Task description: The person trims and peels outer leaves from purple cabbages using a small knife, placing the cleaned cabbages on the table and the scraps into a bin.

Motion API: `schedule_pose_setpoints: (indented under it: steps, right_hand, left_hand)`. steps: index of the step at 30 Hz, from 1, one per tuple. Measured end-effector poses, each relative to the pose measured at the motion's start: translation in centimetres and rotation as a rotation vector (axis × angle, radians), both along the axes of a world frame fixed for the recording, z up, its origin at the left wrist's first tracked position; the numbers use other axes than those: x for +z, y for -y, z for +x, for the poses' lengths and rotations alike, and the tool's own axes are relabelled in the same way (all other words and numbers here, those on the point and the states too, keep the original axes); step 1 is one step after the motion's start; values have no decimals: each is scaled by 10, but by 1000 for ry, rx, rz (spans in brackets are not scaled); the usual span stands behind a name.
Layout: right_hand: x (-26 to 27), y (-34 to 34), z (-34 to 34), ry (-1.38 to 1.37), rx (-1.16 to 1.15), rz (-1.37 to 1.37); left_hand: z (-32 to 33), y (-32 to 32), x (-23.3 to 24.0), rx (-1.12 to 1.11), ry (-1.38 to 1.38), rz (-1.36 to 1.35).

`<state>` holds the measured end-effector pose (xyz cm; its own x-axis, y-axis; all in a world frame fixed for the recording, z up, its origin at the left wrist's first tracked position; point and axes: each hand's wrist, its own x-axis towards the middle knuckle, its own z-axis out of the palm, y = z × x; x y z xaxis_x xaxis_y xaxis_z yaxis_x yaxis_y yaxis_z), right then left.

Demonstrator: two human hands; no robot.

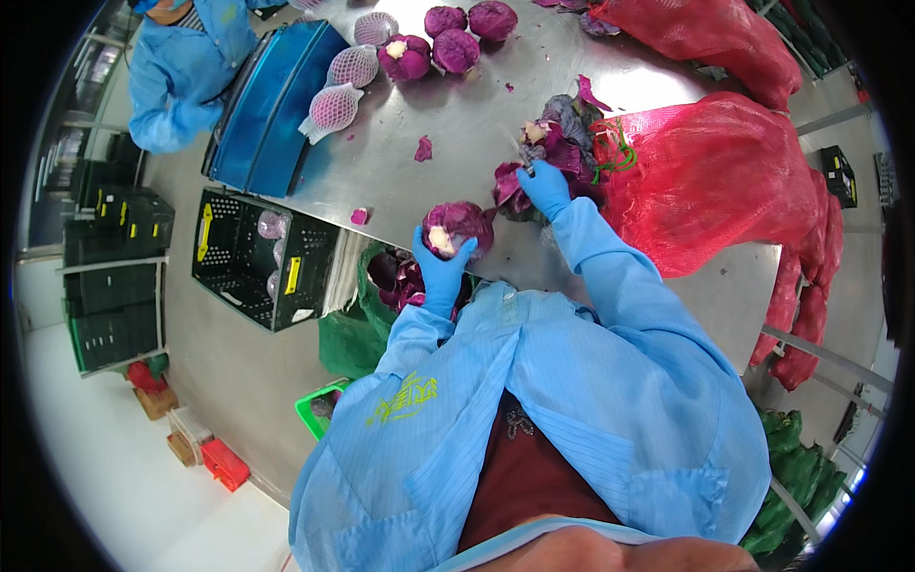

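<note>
My left hand (pixel 442 268), in a blue glove, grips a red cabbage (pixel 475 223) at the table's near edge. The cabbage's pale cut stem faces my left thumb. My right hand (pixel 547 189), also gloved in blue, is closed around a knife (pixel 513 141), whose thin blade points up and left and is partly blurred. That hand is over a heap of loose cabbage leaves (pixel 565 146), with a pale stem piece among them.
Several trimmed cabbages (pixel 456 50) and net-wrapped cabbages (pixel 334 109) lie at the far left of the metal table (pixel 429 179). Red mesh sacks (pixel 715 171) bulge on the right. A blue bin (pixel 275 107), black crate (pixel 236 250) and green leaf sack (pixel 350 339) stand left. Another person (pixel 186 71) is beyond.
</note>
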<state>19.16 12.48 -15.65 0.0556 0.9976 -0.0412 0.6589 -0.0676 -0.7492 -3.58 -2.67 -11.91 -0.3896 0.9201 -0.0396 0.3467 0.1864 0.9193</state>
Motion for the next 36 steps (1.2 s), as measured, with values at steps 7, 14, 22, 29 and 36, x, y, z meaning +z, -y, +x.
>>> schedule_pose_setpoints:
  steps: [7,14,22,29,36]
  right_hand:
    - [50,2,19,331,88,117]
    - [49,87,3,-113,207,-86]
    - [73,111,-20,41,318,-214]
    - [66,104,-21,156,317,-149]
    - [38,71,8,25,131,-78]
  left_hand:
    - [4,-12,38,-166,127,-425]
    - [9,-44,70,-678,-520,42]
    - [37,-38,54,-533,-599,-125]
    - [46,-42,57,-536,-552,-241]
    - [43,-26,47,-475,-475,-115]
